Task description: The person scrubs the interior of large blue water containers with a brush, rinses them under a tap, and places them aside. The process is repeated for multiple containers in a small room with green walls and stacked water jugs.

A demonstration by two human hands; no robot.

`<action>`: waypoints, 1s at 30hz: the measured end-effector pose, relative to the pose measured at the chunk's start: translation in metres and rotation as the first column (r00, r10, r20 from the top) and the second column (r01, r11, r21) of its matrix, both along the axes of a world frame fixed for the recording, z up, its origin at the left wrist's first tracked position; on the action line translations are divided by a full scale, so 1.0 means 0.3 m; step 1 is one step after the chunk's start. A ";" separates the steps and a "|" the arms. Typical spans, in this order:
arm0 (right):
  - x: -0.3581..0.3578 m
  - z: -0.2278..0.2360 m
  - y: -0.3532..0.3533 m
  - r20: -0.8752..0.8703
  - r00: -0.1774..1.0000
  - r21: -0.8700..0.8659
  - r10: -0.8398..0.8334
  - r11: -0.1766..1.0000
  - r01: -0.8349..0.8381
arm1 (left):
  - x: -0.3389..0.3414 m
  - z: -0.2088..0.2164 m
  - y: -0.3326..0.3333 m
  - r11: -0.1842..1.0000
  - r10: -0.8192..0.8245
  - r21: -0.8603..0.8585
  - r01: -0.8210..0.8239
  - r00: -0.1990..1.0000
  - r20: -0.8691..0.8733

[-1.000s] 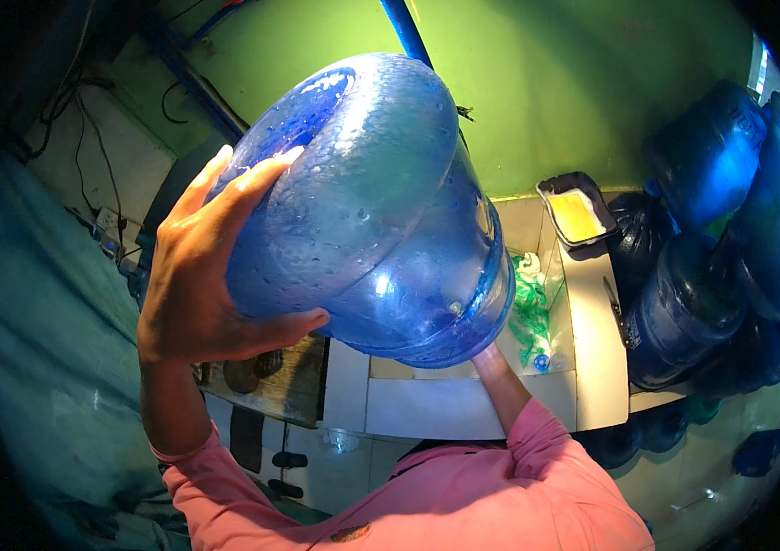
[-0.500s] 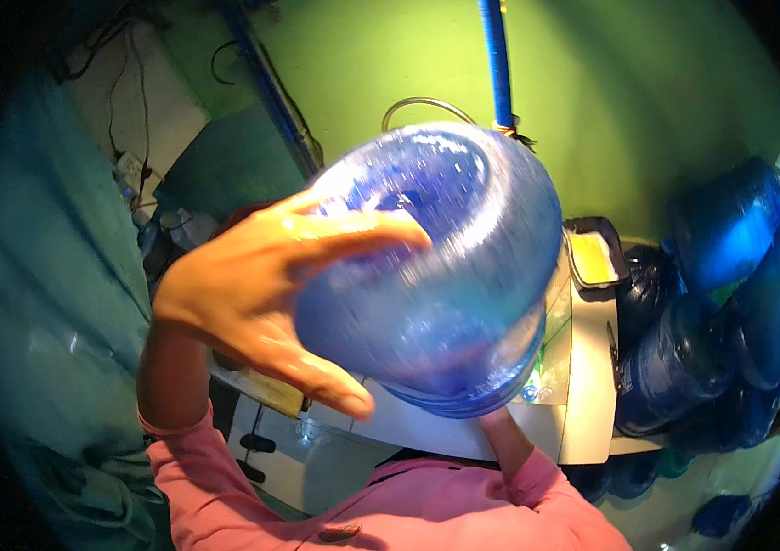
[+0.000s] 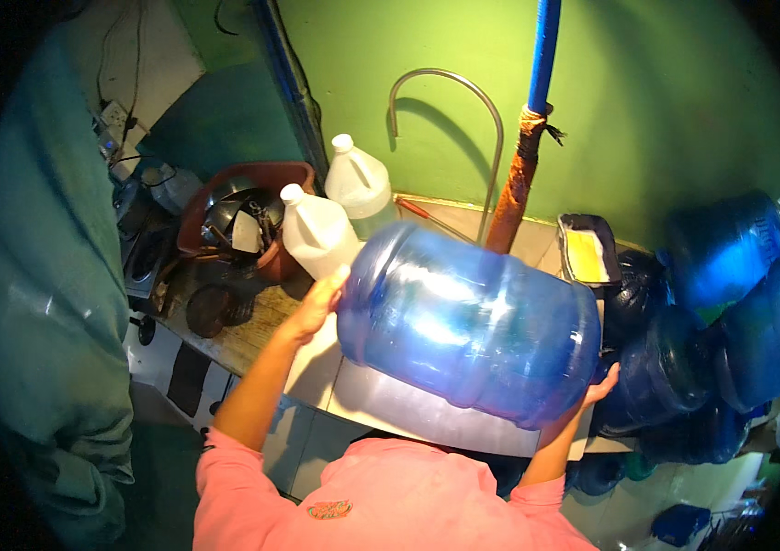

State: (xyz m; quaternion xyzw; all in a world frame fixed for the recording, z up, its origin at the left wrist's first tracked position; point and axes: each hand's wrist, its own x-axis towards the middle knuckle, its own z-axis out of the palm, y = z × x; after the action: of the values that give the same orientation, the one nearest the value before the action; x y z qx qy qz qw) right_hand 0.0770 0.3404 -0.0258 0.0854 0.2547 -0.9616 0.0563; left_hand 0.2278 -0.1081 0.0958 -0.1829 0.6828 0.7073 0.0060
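1. The jug [image 3: 468, 321] lies sideways between both hands, above the counter [image 3: 390, 397].
2. Bear both ends evenly, as the smooth wall may slip; mind the bottles [image 3: 318, 241] near its left end.
3. Left hand [image 3: 316, 303]: fingers clamped on the left end, forearm slanting inward.
4. Right hand [image 3: 598, 391]: low at the other end; fingers partly hidden, so I cannot tell whether they close.
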 end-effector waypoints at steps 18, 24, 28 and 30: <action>-0.140 -0.215 -0.621 -0.517 0.822 0.835 0.238 0.352 0.423 | -0.792 -0.412 0.427 0.867 0.090 -0.455 -0.206 0.961 -0.262; -0.276 -0.254 -0.667 -0.381 0.889 0.899 0.253 0.326 0.293 | -0.800 -0.144 0.262 0.944 0.005 -0.280 -0.174 0.856 -0.517; -0.339 -0.265 -0.715 -0.324 0.886 0.936 0.331 0.248 0.250 | -0.757 0.073 0.256 0.982 -0.048 -0.182 -0.049 0.870 -0.491; -0.355 -0.260 -0.734 -0.338 0.876 0.939 0.344 0.185 0.289 | -0.731 0.133 0.269 0.992 -0.049 -0.127 -0.013 0.880 -0.472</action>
State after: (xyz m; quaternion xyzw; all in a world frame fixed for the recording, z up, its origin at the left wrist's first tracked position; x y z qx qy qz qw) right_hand -0.0294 0.1202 -0.1038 -0.1450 0.8148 -0.5583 -0.0586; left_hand 0.0085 -0.0275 0.1358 0.0023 0.7084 0.6860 -0.1662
